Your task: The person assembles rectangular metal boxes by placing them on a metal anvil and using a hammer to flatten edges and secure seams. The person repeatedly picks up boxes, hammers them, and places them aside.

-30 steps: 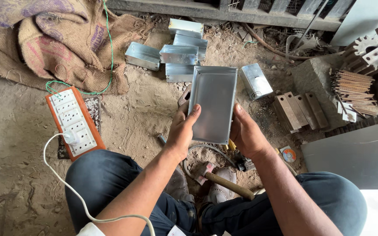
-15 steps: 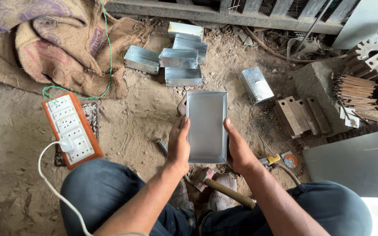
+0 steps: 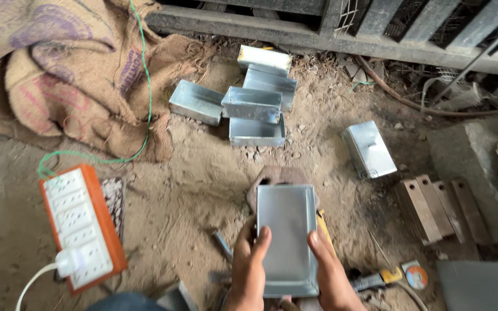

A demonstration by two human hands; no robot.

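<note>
Tray (image 3: 286, 236), a shallow rectangular one of grey sheet metal with low folded walls, sits low in the middle of the view, its open side up and its long axis running away from the person. Both hands grip it by the near end. The left hand (image 3: 249, 270) clasps the left wall, thumb laid over the rim onto the inside face, the other fingers hidden beneath. The right hand (image 3: 329, 276) clasps the right wall the same way, thumb on the inner face. Whether the tray rests on anything cannot be told; a rusty brown block (image 3: 275, 175) shows just past its far end, and a yellow tool (image 3: 324, 224) peeks out along its right side.

Farther off on the dirt floor (image 3: 197, 190) lies a cluster of metal boxes (image 3: 252, 106), several touching or overlapping, with one more box (image 3: 370, 148) alone to the right. Rusty bars (image 3: 433, 207) lie side by side near that box, and a small disc (image 3: 416, 275) lies below them. To the left, an orange power strip (image 3: 82, 227) carries a white plug (image 3: 70, 262), with a green wire (image 3: 145, 103) running up across burlap sacks (image 3: 59, 69). A dark beam (image 3: 295, 29) crosses the top.
</note>
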